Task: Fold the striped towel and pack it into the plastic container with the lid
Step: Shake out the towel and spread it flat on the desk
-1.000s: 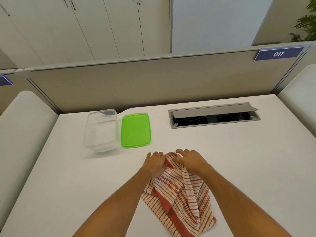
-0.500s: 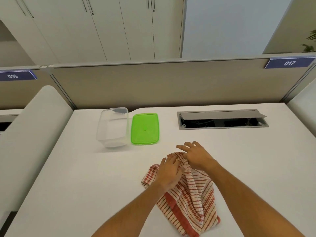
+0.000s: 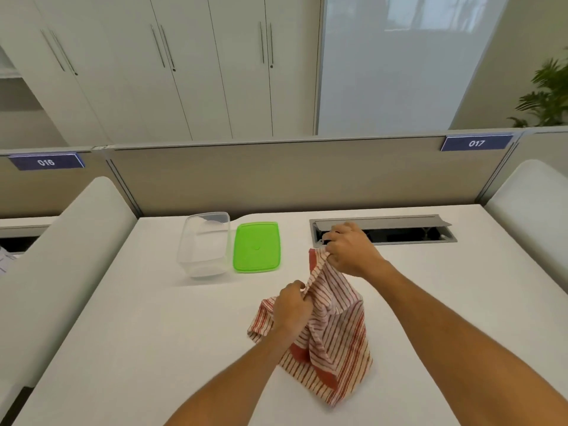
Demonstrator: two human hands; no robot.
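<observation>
The red-and-white striped towel (image 3: 335, 339) is bunched and partly lifted off the white desk (image 3: 153, 348). My right hand (image 3: 350, 250) pinches its top edge, raised above the desk near the cable hatch. My left hand (image 3: 292, 309) grips the same edge lower down and to the left, so a stretch of hem runs taut between them. The towel's lower part still rests on the desk. The clear plastic container (image 3: 206, 244) stands open at the back left, and its green lid (image 3: 256, 246) lies flat beside it on the right.
A grey cable hatch (image 3: 399, 230) with its flap up is set into the desk at the back right. A beige partition (image 3: 276, 179) bounds the far edge. White rounded dividers (image 3: 61, 256) flank the desk on both sides.
Both hands have closed on the towel's edge and lifted it. The right hand rose toward the hatch, the left drew apart from it, and the towel now hangs bunched between them.
</observation>
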